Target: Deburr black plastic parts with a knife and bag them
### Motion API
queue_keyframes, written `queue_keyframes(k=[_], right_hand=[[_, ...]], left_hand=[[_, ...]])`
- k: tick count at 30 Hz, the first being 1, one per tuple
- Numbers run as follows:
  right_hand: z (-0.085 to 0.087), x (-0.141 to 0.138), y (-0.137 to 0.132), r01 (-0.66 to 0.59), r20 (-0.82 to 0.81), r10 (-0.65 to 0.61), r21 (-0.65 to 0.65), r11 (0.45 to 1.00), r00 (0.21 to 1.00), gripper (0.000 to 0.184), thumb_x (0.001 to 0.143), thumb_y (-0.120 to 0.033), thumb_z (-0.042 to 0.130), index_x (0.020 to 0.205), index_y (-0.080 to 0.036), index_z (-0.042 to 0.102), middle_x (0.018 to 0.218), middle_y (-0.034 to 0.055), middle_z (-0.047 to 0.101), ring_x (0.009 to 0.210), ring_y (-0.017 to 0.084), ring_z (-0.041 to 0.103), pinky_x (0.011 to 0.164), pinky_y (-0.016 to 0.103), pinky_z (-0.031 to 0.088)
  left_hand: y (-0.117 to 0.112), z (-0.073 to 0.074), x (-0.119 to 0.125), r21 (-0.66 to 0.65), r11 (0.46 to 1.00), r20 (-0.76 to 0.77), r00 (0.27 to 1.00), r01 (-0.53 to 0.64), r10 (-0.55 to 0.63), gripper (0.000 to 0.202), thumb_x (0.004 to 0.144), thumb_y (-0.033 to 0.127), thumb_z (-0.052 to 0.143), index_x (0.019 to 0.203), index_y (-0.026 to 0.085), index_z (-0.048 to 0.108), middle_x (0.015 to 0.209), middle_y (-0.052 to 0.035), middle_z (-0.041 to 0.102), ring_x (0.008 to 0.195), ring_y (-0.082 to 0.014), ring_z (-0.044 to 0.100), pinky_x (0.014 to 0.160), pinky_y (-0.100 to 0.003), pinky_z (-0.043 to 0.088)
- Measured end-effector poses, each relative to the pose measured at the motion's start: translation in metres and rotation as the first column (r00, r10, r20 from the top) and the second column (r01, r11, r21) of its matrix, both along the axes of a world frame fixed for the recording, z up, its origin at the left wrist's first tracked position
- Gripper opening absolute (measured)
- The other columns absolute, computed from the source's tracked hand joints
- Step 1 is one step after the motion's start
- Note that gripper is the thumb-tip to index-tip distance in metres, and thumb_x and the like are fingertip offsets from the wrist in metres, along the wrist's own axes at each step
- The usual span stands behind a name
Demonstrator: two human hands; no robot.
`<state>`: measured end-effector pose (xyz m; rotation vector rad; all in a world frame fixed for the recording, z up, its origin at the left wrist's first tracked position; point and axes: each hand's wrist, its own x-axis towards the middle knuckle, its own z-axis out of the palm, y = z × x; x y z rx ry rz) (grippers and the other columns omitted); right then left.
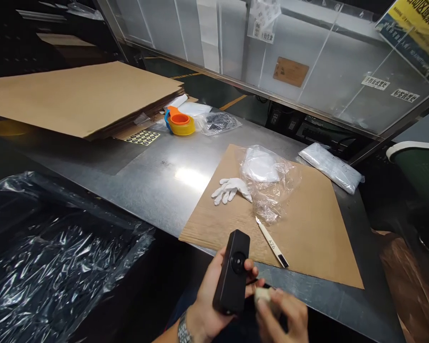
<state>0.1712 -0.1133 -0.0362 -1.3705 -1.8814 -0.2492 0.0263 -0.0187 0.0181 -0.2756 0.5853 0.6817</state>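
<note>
My left hand [209, 295] is closed round a black oblong device [232, 274] with a round dark lens-like part on its face. It is held tilted, near the front edge of the table. Close to its right side, my right hand [286, 312] pinches a small cream-coloured piece [262, 294], slightly blurred, whose kind I cannot make out. Something thin and dark shows between the two hands. Beyond them, a cream-handled knife [271, 242] marked A26 lies on a cardboard sheet [318, 228]. A white glove [230, 189] and a clear plastic bag [268, 176] with white contents lie further back.
The metal table [157, 176] carries stacked cardboard [93, 95] at left, a label sheet [143, 137], a yellow-and-orange tape dispenser [180, 123] and a bagged dark item [219, 123]. A white plastic packet [331, 166] lies at right. Black plastic film [64, 257] fills the left foreground.
</note>
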Motion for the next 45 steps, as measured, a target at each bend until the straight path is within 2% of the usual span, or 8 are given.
queue_keyframes(k=[3,8,14,16,20,27,41,45], right_hand=[[0.003,0.051,0.029,0.157,0.018,-0.156,-0.050,0.986,0.988,0.039,0.081,-0.022,0.058,0.120,-0.028,0.055,0.104,0.0101,0.057,0.090,0.024,0.057,0.071,0.039,0.051],[-0.005,0.119,0.085,0.361,0.054,-0.359,-0.260,0.896,0.932,0.039,0.086,-0.043,0.046,0.111,-0.018,0.061,0.095,0.0124,0.059,0.090,0.027,0.051,0.076,0.046,0.046],[0.017,0.089,0.086,0.271,0.001,-0.289,-0.348,0.897,0.957,0.031,0.088,-0.040,0.045,0.104,-0.019,0.062,0.104,0.0131,0.056,0.102,0.028,0.048,0.085,0.048,0.041],[0.036,0.057,0.072,-0.035,-0.233,-0.077,-0.442,0.896,0.969,0.020,0.089,-0.030,0.046,0.103,-0.023,0.059,0.103,0.0083,0.055,0.098,0.021,0.052,0.081,0.035,0.046],[0.063,0.013,0.058,-0.476,-0.597,0.119,-0.486,0.733,0.793,0.013,0.088,-0.020,0.050,0.098,-0.025,0.057,0.090,0.0027,0.054,0.085,0.015,0.055,0.074,0.027,0.046],[0.064,0.013,0.060,-0.517,-0.655,0.103,-0.480,0.709,0.749,0.005,0.086,-0.019,0.054,0.088,-0.021,0.057,0.084,0.0028,0.055,0.080,0.014,0.055,0.069,0.027,0.045],[0.055,0.010,0.065,-0.542,-0.696,0.099,-0.453,0.708,0.711,0.005,0.084,-0.022,0.057,0.082,-0.020,0.060,0.081,0.0034,0.059,0.079,0.015,0.057,0.070,0.028,0.047],[0.051,0.010,0.066,-0.500,-0.666,0.065,-0.487,0.716,0.743,0.021,0.086,-0.033,0.055,0.071,-0.019,0.051,0.078,0.0031,0.058,0.075,0.014,0.058,0.067,0.026,0.048]], left_hand=[[-0.004,0.007,-0.004,0.293,0.956,-0.276,0.959,0.015,0.070,0.019,0.076,0.029,0.063,0.089,0.015,0.062,0.078,-0.0036,0.064,0.072,-0.0174,0.060,0.081,-0.037,0.048],[-0.012,0.003,-0.006,0.577,0.781,-0.489,0.867,0.239,0.095,0.036,0.067,0.030,0.073,0.099,0.015,0.063,0.086,-0.0053,0.064,0.080,-0.0193,0.058,0.076,-0.030,0.046],[-0.012,-0.006,-0.015,0.651,0.592,-0.564,0.825,0.475,-0.043,0.031,0.073,0.028,0.064,0.102,0.016,0.059,0.087,-0.0070,0.065,0.075,-0.0194,0.060,0.074,-0.033,0.046],[-0.014,-0.006,-0.015,0.627,0.592,-0.553,0.825,0.506,-0.119,0.033,0.074,0.028,0.062,0.103,0.014,0.056,0.080,-0.0068,0.065,0.066,-0.0176,0.059,0.066,-0.031,0.046],[-0.015,0.000,-0.011,0.587,0.612,-0.533,0.822,0.530,-0.200,0.037,0.072,0.024,0.060,0.106,0.012,0.053,0.070,-0.0036,0.062,0.059,-0.0150,0.056,0.060,-0.028,0.045],[-0.017,0.014,-0.013,0.564,0.632,-0.538,0.817,0.532,-0.208,0.026,0.074,0.015,0.057,0.101,0.015,0.059,0.064,-0.0027,0.063,0.057,-0.0130,0.054,0.057,-0.024,0.044],[-0.015,0.002,-0.016,0.514,0.655,-0.531,0.805,0.554,-0.264,0.026,0.072,0.012,0.055,0.098,0.014,0.058,0.062,-0.0020,0.062,0.054,-0.0135,0.057,0.052,-0.023,0.045],[-0.013,-0.003,-0.016,0.495,0.675,-0.501,0.815,0.547,-0.292,0.030,0.072,0.013,0.058,0.102,0.015,0.058,0.062,-0.0024,0.064,0.053,-0.0134,0.058,0.051,-0.022,0.044]])
